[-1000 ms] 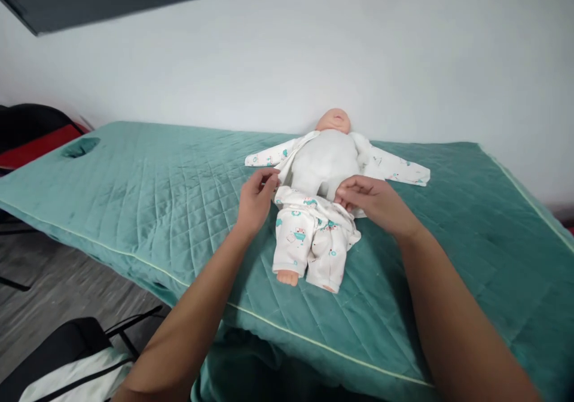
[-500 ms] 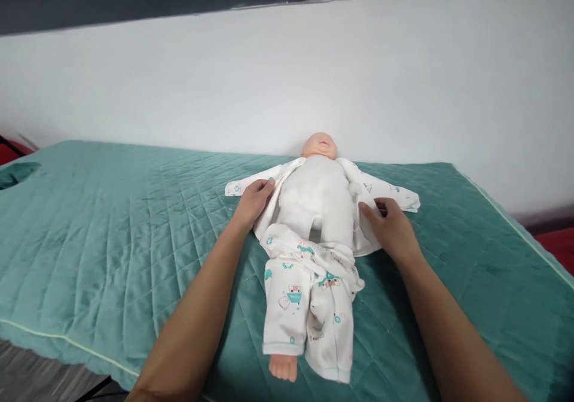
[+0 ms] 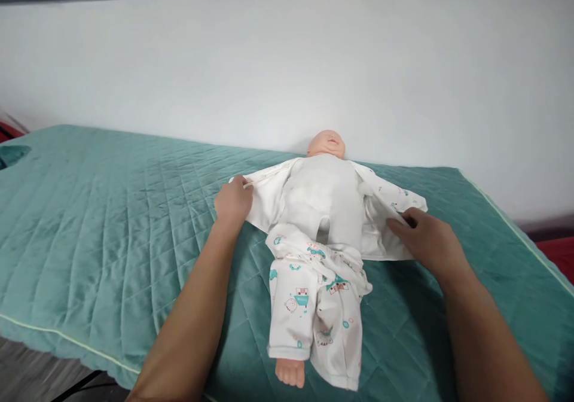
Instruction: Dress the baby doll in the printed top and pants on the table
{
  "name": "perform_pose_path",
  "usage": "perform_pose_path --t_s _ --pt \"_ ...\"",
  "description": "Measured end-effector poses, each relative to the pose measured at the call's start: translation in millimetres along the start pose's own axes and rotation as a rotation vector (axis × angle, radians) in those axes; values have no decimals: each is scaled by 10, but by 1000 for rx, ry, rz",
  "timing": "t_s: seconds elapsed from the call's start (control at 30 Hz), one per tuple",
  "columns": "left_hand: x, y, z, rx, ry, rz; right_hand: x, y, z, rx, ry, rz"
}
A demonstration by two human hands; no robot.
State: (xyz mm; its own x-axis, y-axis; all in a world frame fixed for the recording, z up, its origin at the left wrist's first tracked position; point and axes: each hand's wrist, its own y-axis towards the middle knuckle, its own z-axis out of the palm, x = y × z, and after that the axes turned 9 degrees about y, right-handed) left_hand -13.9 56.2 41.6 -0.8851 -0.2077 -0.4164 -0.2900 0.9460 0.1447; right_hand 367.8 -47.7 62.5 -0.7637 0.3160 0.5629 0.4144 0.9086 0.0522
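Observation:
A baby doll (image 3: 320,192) with a white cloth body lies on its back, head toward the wall. Its white patterned jacket (image 3: 379,234) is spread apart at the front, baring the chest. My left hand (image 3: 234,200) is closed on the jacket's front panel at the left, holding it outward. At the right, my right hand (image 3: 421,231) pinches the other front panel and pulls it to the side. White printed pants (image 3: 293,306) are bunched around the doll's thighs. One bare foot (image 3: 290,372) sticks out of the left pant leg; the other foot is hidden.
Under the doll a green quilted cover (image 3: 134,228) is spread over the bed or table. Behind it rises a white wall (image 3: 201,67). Red items show at the far left and right edges. A grey floor (image 3: 31,369) shows at the lower left.
Both hands have moved outward, drawing the jacket's front panels wider apart. The left panel now lies stretched over the sleeve. My view has tilted slightly.

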Motion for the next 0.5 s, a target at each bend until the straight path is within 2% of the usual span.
perform_pose_path --t_s 0.07,0.13,0.2,0.23,0.27,0.33,0.4,0.43,0.5 --pt "-35 -76 2 14 171 40 -26 16 28 17 -31 -14" --pt "-110 -164 -5 -42 246 87 21 -32 86 -130 75 -142" --pt "-204 -249 -25 -141 178 146 127 -147 146 -262 267 -309" --pt "-252 -291 -40 -159 74 184 190 -221 169 -266 363 -379" --pt "-297 -331 -60 -129 -71 229 251 -297 185 -216 438 -440" --pt "-369 -410 -114 85 -402 331 353 -434 199 -3 512 -563" --pt "-407 -479 -188 397 -630 418 419 -524 196 217 527 -670" --pt "-414 -506 -230 536 -678 457 442 -550 194 288 538 -707" --pt "-415 -539 -312 741 -671 535 481 -577 194 342 575 -750"
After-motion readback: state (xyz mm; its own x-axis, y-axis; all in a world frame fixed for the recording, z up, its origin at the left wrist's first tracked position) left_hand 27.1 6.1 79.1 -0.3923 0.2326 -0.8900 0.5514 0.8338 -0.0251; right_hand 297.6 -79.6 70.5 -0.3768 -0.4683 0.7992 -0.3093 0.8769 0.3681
